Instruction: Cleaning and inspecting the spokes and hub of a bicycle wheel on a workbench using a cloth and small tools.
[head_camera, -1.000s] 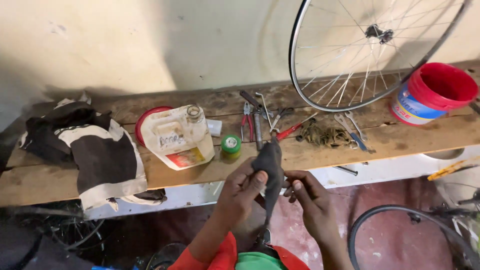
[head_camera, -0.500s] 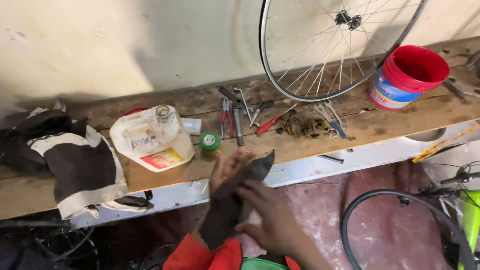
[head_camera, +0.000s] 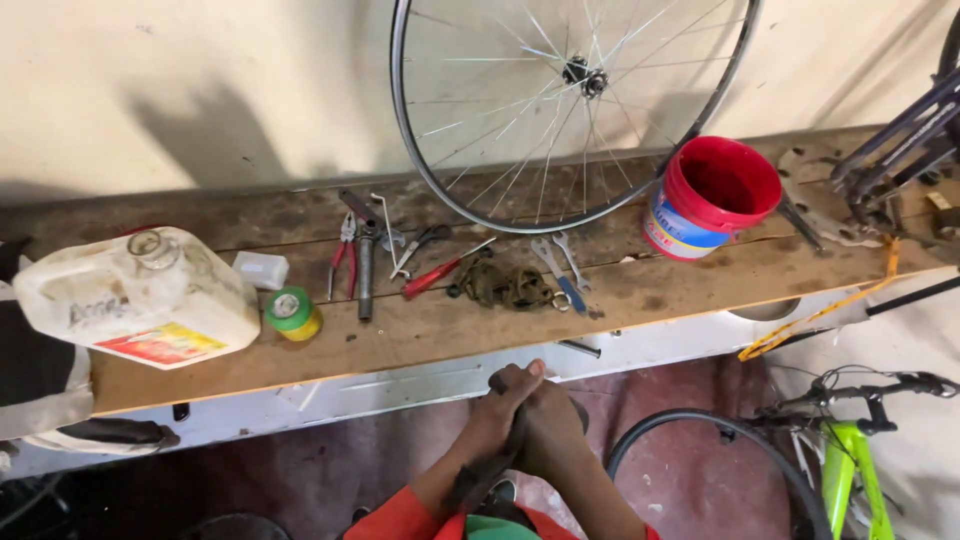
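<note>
A strip of dark rubber (head_camera: 497, 455) was pinched between both hands, the left hand (head_camera: 497, 415) and right hand (head_camera: 553, 418) pressed together just below the desk's (head_camera: 420, 335) front edge. Pliers (head_camera: 344, 250), spanners (head_camera: 558, 265) and a red bucket (head_camera: 712, 197) lay within reach; a spoked wheel (head_camera: 570, 100) leaned against the wall.

1. The bench (head_camera: 430, 335) is the landmark; a jug (head_camera: 135, 300) lies on its left end.
2. Right of the jug on the bench: tape roll (head_camera: 291, 312), then pliers (head_camera: 342, 262).
3. A bucket (head_camera: 712, 200) stands toward its right end.
4. A wheel (head_camera: 570, 110) leans behind, against the wall.
5. Both hands (head_camera: 520, 405) are before its front edge.
</note>
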